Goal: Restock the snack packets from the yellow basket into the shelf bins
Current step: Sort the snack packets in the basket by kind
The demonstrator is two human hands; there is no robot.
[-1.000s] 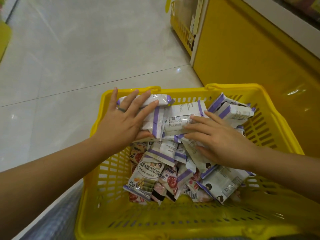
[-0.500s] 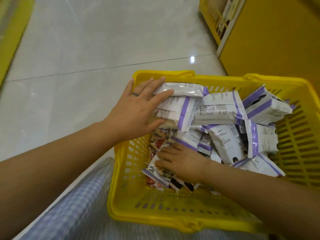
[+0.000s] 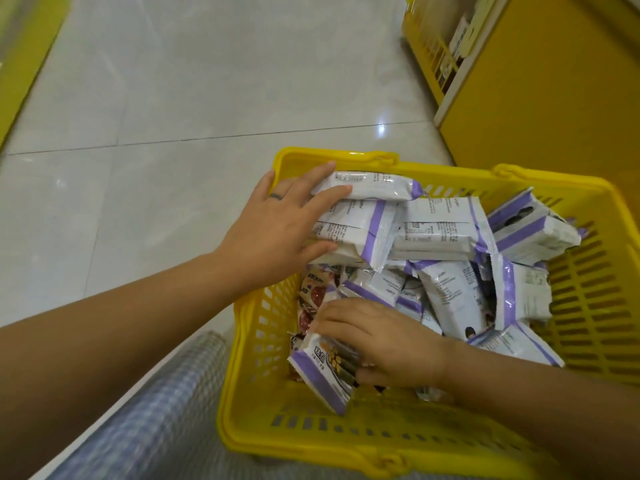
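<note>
A yellow plastic basket [image 3: 588, 292] holds several white and purple snack packets, piled mostly at its far side. My left hand [image 3: 277, 230] grips a small stack of white packets [image 3: 360, 216] at the basket's far left corner, fingers over the top and thumb underneath. My right hand [image 3: 381, 341] reaches into the near left part of the basket and pinches a purple-edged snack packet [image 3: 322, 368] with a picture on its front. Red-printed packets [image 3: 311, 296] lie beneath, partly hidden.
A yellow shelf unit [image 3: 540, 91] stands at the right, with a low wire-fronted bin [image 3: 433, 53] at its far end. Pale tiled floor [image 3: 194, 98] stretches ahead and left. A yellow edge [image 3: 20, 64] runs along the far left. Blue checked cloth [image 3: 156, 427] shows below the basket.
My right hand has left the middle pile, dropped to the near left of the basket and taken hold of one packet. My left hand has kept its grip on the stack.
</note>
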